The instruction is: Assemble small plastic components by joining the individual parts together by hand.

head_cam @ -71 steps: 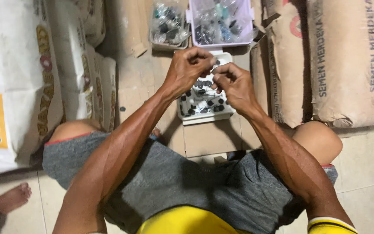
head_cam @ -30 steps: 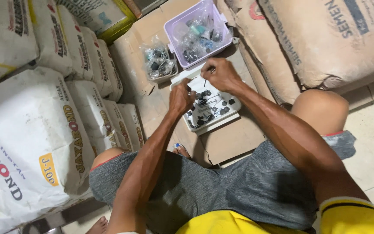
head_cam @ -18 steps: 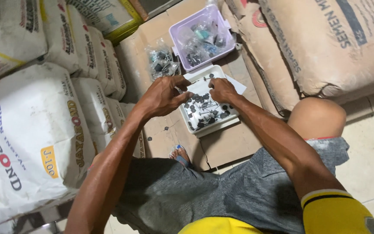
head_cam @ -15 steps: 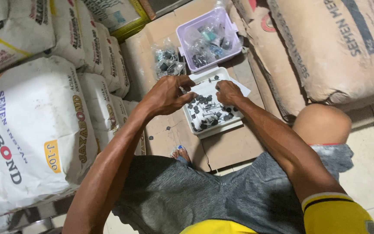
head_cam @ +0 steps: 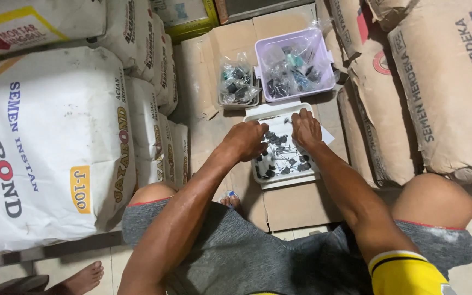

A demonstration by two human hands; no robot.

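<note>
A white rectangular tray (head_cam: 262, 116) lies on flattened cardboard (head_cam: 296, 205) in front of me, holding several small dark parts (head_cam: 282, 155) and thin metal pins. My left hand (head_cam: 245, 140) rests at the tray's left edge, fingers curled over the parts; whether it grips one is hidden. My right hand (head_cam: 305, 127) lies palm down over the tray's upper right, fingers spread on the white surface and on a sheet of paper (head_cam: 326, 136) beside it.
Behind the tray stand a lilac plastic box (head_cam: 323, 84) and a smaller clear tub (head_cam: 237, 87), both with bagged small parts. Stacked cement sacks rise at left (head_cam: 45, 142) and right (head_cam: 438, 93). Another person's bare foot (head_cam: 83, 277) shows at lower left.
Both hands have come down from working together above the tray and now rest on it, the right flattened open. The camera view has shifted and straightened.
</note>
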